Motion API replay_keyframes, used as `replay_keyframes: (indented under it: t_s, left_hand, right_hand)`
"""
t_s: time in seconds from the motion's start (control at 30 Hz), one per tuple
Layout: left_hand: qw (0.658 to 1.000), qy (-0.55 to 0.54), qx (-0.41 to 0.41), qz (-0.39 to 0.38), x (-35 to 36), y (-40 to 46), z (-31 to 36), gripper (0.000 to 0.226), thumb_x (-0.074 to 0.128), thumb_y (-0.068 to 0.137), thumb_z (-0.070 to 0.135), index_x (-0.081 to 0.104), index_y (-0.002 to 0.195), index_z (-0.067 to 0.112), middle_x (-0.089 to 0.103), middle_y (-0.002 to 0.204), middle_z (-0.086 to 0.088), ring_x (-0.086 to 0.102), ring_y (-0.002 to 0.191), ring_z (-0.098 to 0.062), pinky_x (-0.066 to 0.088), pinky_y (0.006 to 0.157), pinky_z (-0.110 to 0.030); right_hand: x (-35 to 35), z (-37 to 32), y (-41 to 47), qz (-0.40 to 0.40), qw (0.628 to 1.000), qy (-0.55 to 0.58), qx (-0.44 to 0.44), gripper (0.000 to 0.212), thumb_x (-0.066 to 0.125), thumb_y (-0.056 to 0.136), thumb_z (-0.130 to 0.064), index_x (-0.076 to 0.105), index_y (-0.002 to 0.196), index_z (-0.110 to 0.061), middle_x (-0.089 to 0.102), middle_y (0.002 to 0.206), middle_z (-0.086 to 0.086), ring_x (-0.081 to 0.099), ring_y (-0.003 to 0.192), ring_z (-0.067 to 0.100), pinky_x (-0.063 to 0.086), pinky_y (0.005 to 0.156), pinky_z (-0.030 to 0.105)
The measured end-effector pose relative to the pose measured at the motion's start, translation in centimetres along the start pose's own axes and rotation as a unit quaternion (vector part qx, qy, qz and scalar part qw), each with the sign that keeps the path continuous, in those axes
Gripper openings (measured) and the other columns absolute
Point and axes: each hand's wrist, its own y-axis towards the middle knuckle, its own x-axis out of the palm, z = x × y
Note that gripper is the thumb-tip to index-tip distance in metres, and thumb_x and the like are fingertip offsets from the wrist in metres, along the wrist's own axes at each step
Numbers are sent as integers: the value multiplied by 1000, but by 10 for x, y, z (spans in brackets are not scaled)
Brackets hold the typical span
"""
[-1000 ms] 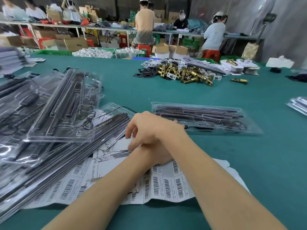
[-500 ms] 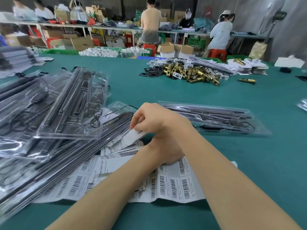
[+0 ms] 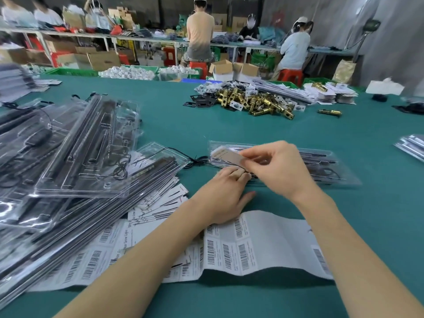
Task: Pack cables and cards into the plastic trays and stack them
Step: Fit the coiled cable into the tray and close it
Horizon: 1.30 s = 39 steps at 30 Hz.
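right hand (image 3: 278, 167): raised over the near-left end of the tray, fingers curled, pinching a small card (image 3: 226, 155) by its right end between thumb and fingertips; card is tilted, blurred, print not readable
left hand (image 3: 223, 196): palm down on the table, fingers stretched forward and fairly straight, tips touching the near edge of the tray just under the card; grips nothing that i can see; heel of the hand rests on the label sheet
tray (image 3: 321, 166): clear plastic, flat on the green table (image 3: 378, 214), lying left to right right behind both hands; holds dark rods and a coiled black cable, detail hazy through the plastic; right hand covers its left-middle part
loose cable (image 3: 195, 160): thin black, runs on the table from the tray's left end to the tray pile
label sheet (image 3: 263, 244): white barcode sheets spread under both forearms, near edge lifted in a wave
cards stack (image 3: 160, 203): fanned printed cards left of the left hand, partly tucked under the tray pile
tray pile (image 3: 75, 157): big untidy heap of filled clear trays along the left, top one tilted, overlapping the sheets
brass parts (image 3: 259, 103): heap well behind the tray, mid-table, one stray piece to its right
far right edge: corner of another tray stack (image 3: 411, 146)
background: people seated at a long bench, cardboard boxes, green crates
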Motion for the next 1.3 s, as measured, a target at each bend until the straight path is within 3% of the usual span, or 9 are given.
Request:
replay_keyframes:
  t_s: [0.2,0.37,0.47,0.6,0.73,0.9,1.0,1.13,1.3]
  left_hand:
    - [1000,-5,12,14,16,10,-20,30,45,99,4,59,126,0,49,136,-18,49,121,-32,40,102,-43]
    - [999,-25,-10,25,20,18,-31,39,42,96,-4,59,130,6,52,126,-12,57,106,-30,45,91,-41]
    - [999,-22,4,36,18,18,-32,52,42,96,-2,57,142,20,57,137,-10,56,120,-29,45,100,-40]
    - [998,-18,9,53,21,17,-33,48,44,97,1,61,138,20,61,136,-9,55,123,-29,46,99,-42]
    - [991,95,0,97,24,14,-34,40,44,99,11,64,130,26,68,115,0,46,125,-24,37,96,-33]
    - [991,94,-16,92,25,13,-26,32,44,98,11,61,122,24,66,105,6,43,106,-17,31,70,-22]
    - [992,84,-22,91,22,14,-26,32,40,100,14,60,124,23,67,105,5,43,92,-17,37,74,-25]
    - [993,84,-25,80,14,12,-27,32,42,98,21,66,120,24,70,104,1,60,97,-24,47,82,-40]
    - [994,76,-15,72,16,10,-29,27,42,100,21,67,109,20,70,102,2,58,98,-24,46,81,-39]
  right_hand:
    - [20,29,-45,100,977,-124,-142,32,78,79,3,81,103,-18,78,98,-7,73,88,12,58,81,33]
    - [23,39,-50,141,962,-187,-140,30,77,78,7,81,101,-13,78,95,-2,72,83,23,60,73,37]
    - [28,38,-43,160,958,-212,-107,28,75,80,7,81,100,-11,79,93,2,73,80,28,60,68,40]
    - [37,36,-46,156,962,-208,-82,24,74,83,2,81,102,-12,79,96,2,75,84,26,61,68,41]
    - [36,36,-47,151,960,-219,-84,18,76,84,-1,80,99,-10,77,93,6,73,78,29,60,61,42]
    - [45,36,-39,126,961,-240,-56,21,67,94,-11,78,110,-16,78,102,3,74,89,30,59,67,43]
    - [47,38,-33,156,958,-238,-39,22,66,94,-11,79,111,-18,78,102,1,75,86,29,58,65,41]
    - [50,33,-32,222,936,-267,-49,22,77,84,-11,81,102,-23,79,93,-4,74,70,24,54,51,31]
    - [53,31,-27,253,926,-278,-18,23,77,80,-14,82,97,-28,78,80,-7,68,60,25,47,50,27]
